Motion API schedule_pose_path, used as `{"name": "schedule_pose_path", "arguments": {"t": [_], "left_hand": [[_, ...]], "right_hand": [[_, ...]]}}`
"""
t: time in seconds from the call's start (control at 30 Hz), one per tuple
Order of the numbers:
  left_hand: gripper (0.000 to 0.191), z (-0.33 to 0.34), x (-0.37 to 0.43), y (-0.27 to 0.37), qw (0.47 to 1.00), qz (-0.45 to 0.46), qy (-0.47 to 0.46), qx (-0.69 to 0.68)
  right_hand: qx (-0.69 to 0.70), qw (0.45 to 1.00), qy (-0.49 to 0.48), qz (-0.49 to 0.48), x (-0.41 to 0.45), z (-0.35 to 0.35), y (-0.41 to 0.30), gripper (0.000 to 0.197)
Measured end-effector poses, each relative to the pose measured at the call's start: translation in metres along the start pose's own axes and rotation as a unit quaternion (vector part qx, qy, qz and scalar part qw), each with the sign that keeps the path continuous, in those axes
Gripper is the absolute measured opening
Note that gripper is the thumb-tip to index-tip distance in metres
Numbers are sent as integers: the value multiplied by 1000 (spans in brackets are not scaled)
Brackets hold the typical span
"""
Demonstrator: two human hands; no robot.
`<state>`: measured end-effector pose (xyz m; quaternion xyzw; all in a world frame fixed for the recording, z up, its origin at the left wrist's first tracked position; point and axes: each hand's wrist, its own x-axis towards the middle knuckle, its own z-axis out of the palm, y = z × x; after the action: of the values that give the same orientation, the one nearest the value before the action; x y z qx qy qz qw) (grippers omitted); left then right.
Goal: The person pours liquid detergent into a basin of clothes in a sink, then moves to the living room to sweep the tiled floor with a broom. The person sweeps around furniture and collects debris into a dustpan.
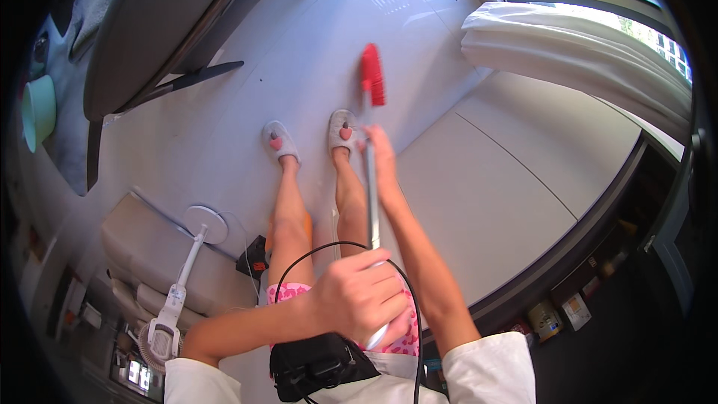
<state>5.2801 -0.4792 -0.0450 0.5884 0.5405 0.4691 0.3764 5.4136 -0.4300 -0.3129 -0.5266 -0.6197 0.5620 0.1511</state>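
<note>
A broom with a metal handle (pixel 372 196) runs away from my waist, and its red bristle head (pixel 372 74) is over the pale tiled floor, ahead of my slippers. Around the handle's near end, close to my stomach, my left hand (pixel 364 297) is wrapped. My right hand (pixel 382 160) grips the handle farther down, beside my right slipper (pixel 343 129). Motion blurs the broom head and that hand a little. A white tip of the handle sticks out below my left fist.
To my right stands a low cabinet (pixel 482 191) beside a window curtain (pixel 561 45). A dark-legged chair (pixel 151 28) is at upper left, near a mint green bin (pixel 39 112). A white standing fan (pixel 193 258) with a cord stands at lower left by a beige sofa (pixel 148 235).
</note>
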Motion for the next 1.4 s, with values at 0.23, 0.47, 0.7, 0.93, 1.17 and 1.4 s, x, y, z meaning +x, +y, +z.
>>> {"name": "schedule_pose_path", "arguments": {"t": [0.23,0.47,0.7,0.93,1.17,1.4], "left_hand": [[23,-29,-13,38,999,24,14,16],[18,30,5,-15,970,179,88,-138],[12,81,7,-123,991,44,-14,-125],[17,59,-31,-97,993,82,-60,-66],[11,3,-67,4,983,43,-176,-27],[17,-29,-90,57,974,59,-100,-194]], "right_hand": [[-97,994,-41,-38,-16,6,-56,16],[-241,963,95,-74,30,-104,-25,15],[-405,914,33,-8,54,-138,54,31],[-383,923,16,-34,-5,-92,52,29],[-246,969,-36,-2,-104,-21,-6,26],[-213,963,160,32,-169,-8,-57,20]]}}
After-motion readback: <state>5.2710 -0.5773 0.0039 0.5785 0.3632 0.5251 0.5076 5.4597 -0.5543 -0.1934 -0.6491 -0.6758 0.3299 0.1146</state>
